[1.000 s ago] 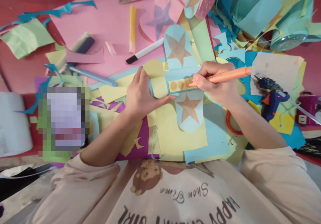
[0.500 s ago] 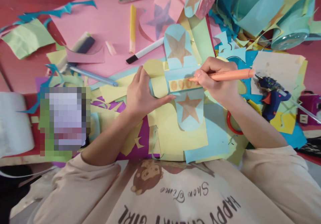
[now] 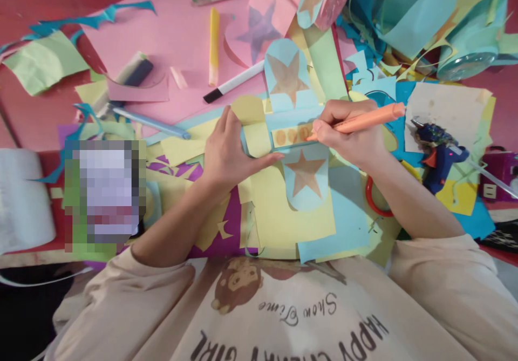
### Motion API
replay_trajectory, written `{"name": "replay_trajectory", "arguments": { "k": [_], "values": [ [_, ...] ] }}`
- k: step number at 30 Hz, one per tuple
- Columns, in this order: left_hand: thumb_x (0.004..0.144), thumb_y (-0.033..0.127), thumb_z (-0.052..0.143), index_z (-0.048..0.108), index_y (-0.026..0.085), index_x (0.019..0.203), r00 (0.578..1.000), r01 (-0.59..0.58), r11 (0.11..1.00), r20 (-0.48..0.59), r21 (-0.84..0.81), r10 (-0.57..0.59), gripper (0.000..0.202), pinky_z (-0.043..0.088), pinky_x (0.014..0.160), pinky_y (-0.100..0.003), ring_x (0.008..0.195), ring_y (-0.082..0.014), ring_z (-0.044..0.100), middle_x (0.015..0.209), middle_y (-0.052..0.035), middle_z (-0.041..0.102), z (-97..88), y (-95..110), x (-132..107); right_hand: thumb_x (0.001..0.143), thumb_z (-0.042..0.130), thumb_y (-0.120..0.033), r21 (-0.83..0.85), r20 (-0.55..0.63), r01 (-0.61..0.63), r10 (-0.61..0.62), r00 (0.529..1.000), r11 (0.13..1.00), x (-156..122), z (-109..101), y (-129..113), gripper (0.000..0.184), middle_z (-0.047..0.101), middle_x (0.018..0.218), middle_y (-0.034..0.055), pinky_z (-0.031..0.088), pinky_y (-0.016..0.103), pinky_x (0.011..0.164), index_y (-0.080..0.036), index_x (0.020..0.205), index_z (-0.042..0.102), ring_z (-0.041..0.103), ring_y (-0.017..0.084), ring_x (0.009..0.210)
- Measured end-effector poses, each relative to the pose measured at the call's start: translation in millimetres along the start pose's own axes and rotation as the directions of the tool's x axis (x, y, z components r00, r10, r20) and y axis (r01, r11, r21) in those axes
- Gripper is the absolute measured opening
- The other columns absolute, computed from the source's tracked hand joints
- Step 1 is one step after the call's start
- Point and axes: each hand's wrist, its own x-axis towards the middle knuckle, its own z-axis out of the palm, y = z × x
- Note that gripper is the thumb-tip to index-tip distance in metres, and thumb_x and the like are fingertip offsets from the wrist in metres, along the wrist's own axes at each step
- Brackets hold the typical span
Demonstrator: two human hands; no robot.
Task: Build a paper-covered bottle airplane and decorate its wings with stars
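My right hand [image 3: 348,131] is closed round an orange marker [image 3: 372,118]. The marker's tip rests at a pale yellow strip [image 3: 286,136] bearing orange round spots, at the spot nearest my fingers. Flat on the paper to the left lies my left hand [image 3: 226,148], fingers extended and thumb stretched toward the strip. The strip sits across the middle of a light blue paper cutout with yellow side pieces. Brown stars show on its upper lobe [image 3: 287,75] and lower lobe [image 3: 306,177]. Part of the cutout's right side is hidden behind my right hand.
A blue glue gun [image 3: 439,158] lies at the right, near red-handled scissors [image 3: 376,196]. A white marker with a black cap [image 3: 234,83], a yellow marker [image 3: 214,45] and a blue pen [image 3: 149,122] lie beyond my hands. Paper scraps cover much of the table.
The marker's tip has shifted slightly right and down along the strip, and its back end has tilted farther away. Around the last spot the orange line has grown. My left hand stays put.
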Motion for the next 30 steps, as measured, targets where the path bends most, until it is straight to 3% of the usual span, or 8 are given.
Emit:
{"name": "replay_trajectory", "arguments": {
  "k": [11, 30],
  "values": [
    [0.063, 0.081, 0.065, 0.038, 0.026, 0.128, 0.999, -0.027, 0.999, -0.029, 0.035, 0.028, 0.090, 0.049, 0.092, -0.048, 0.111, -0.0346, 0.059, 0.118, -0.0112, 0.056, 2.9, -2.2, -0.6, 0.086, 0.058, -0.027, 0.034, -0.107, 0.002, 0.001, 0.994, 0.999, -0.5, 1.6, 0.9, 0.037, 0.047, 0.051, -0.0045, 0.036, 0.027, 0.047, -0.023, 0.055, 0.039, 0.049, 0.010, 0.048],
    [0.064, 0.084, 0.061, 0.040, 0.027, 0.127, 0.999, -0.018, 1.000, -0.026, 0.023, 0.019, 0.088, 0.049, 0.091, -0.049, 0.107, -0.0337, 0.059, 0.115, -0.0109, 0.056, 1.4, -1.9, -1.9, 0.083, 0.064, -0.029, -0.044, -0.052, -0.022, 0.020, 0.998, 0.999, -2.9, -1.5, 3.4, 0.039, 0.044, 0.050, -0.0040, 0.032, 0.028, 0.043, -0.023, 0.055, 0.038, 0.042, 0.010, 0.047]
  ]
}}
